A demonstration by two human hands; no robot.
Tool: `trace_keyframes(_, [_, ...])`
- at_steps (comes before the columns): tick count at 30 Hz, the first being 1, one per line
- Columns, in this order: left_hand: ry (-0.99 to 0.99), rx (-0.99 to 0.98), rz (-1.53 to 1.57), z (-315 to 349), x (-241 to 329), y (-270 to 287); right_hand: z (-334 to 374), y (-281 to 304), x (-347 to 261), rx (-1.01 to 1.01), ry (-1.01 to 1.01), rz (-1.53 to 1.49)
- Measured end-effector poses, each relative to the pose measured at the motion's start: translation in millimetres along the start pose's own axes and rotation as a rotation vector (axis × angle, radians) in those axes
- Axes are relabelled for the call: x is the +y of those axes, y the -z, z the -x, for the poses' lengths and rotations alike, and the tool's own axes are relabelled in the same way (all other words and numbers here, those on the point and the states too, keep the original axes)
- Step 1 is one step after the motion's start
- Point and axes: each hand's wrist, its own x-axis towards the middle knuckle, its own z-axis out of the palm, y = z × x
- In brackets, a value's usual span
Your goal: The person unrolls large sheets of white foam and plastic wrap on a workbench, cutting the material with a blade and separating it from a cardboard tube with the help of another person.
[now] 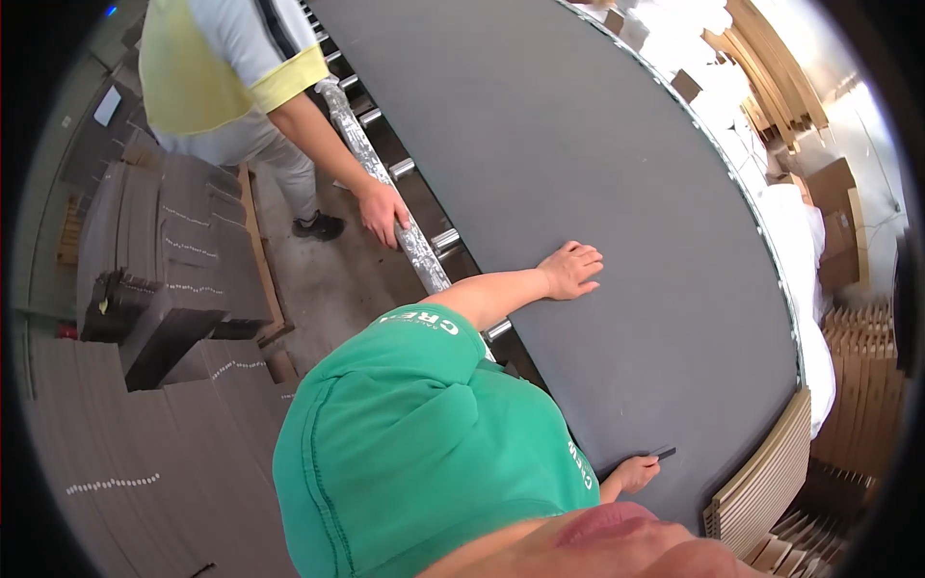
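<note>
Smooth and gray, a long panel (617, 144) runs through a cluttered workroom, and both of the wearer's hands are at it, well apart. On its surface, closer to the near edge than to the far one, the left hand (571, 271) rests palm down with nothing in its grasp, fingers loosely together, likely to steady the panel or to prop the leaning body. Toward the right end, by the near edge, the right hand (636, 474) pinches a small dark flat tool (664, 452) whose free end points out over the panel; the short grip probably gives close control, though whether the tool touches the surface I cannot tell. Just beyond, at the far right corner, stands a bundle of corrugated cardboard (761, 472), perhaps put there for easy reach. Metal rollers (445, 241) show along the near edge, apparently to carry the panel's weight, with a speckled silver rail (358, 144) beside them. A co-worker's hand (382, 209) lies on that rail, seemingly as a leaning place. White sheeting (814, 337) lines the far edge, while dark board stacks (173, 241) fill the floor behind the wearer.
</note>
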Motion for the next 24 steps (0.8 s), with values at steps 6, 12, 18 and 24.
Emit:
trace_keyframes(6, [0.064,0.023,0.002,15,-5,0,0,3,-16,-0.039,0.015,0.051])
trace_keyframes(12, [0.063,0.003,0.01,11,-2,1,-7,-9,-3,0.008,0.02,0.048])
trace_keyframes(18, [0.072,0.002,-0.017,11,-3,1,-6,-6,-2,-0.012,0.057,0.019])
trace_keyframes(24, [0.039,0.057,-0.01,6,-2,11,-7,-14,-5,0.051,0.102,0.013])
